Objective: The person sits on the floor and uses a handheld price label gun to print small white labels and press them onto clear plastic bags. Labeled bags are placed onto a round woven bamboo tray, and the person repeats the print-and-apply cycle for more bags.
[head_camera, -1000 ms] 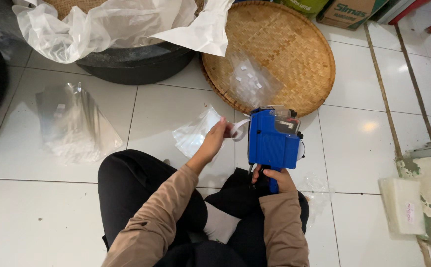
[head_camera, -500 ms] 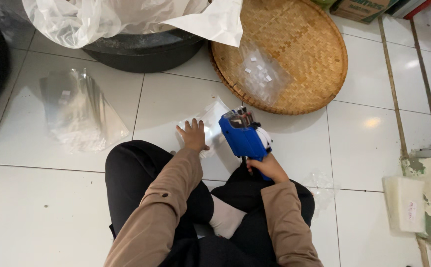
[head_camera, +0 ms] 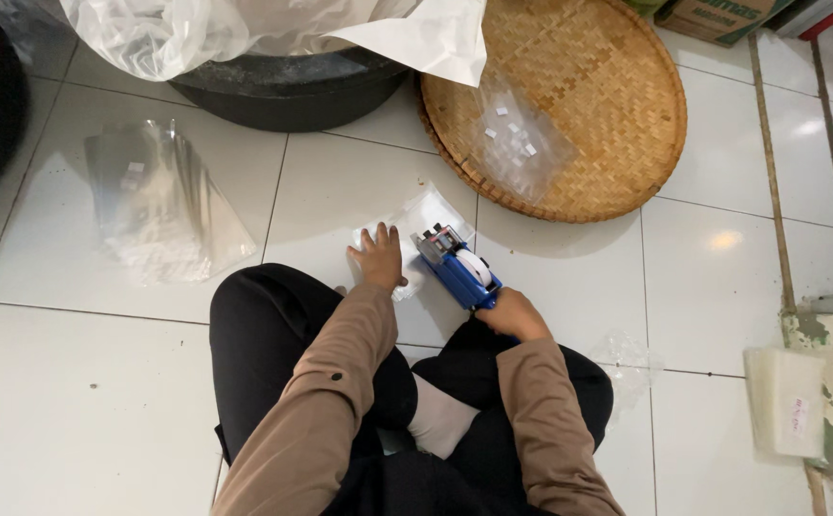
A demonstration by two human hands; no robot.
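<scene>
The person sits on the white tiled floor (head_camera: 741, 277) with knees drawn up, both arms in tan sleeves reaching forward; the left hand (head_camera: 378, 258) lies flat, fingers spread, pressing down on a small clear plastic bag (head_camera: 415, 222) that rests on the tile just ahead of the knees; the right hand (head_camera: 510, 313) is wrapped tight round the grip of a blue label gun (head_camera: 457, 268), its white roll showing on top.

The gun's long axis runs on a slant, from the right hand at lower right up toward the upper left; its nose sits at the bag's right edge, touching or very nearly so, I cannot tell which; so the bag lies to the left of and beyond the right hand, and directly under the left, which is the nearer of the two.

Beyond the bag a round woven bamboo tray (head_camera: 617, 115) lies on the floor, with another clear bag of small white bits (head_camera: 522, 143) on it; to the left of the tray a dark tub (head_camera: 283, 91) lined with crumpled white plastic sheeting (head_camera: 245, 29); further left, well apart from the hands, a loose heap of clear bags (head_camera: 159, 205); by the right knee a crumpled scrap of clear film (head_camera: 627, 358); at the far right a pale stack of flat packets (head_camera: 784, 401) near a chipped wall edge.
</scene>
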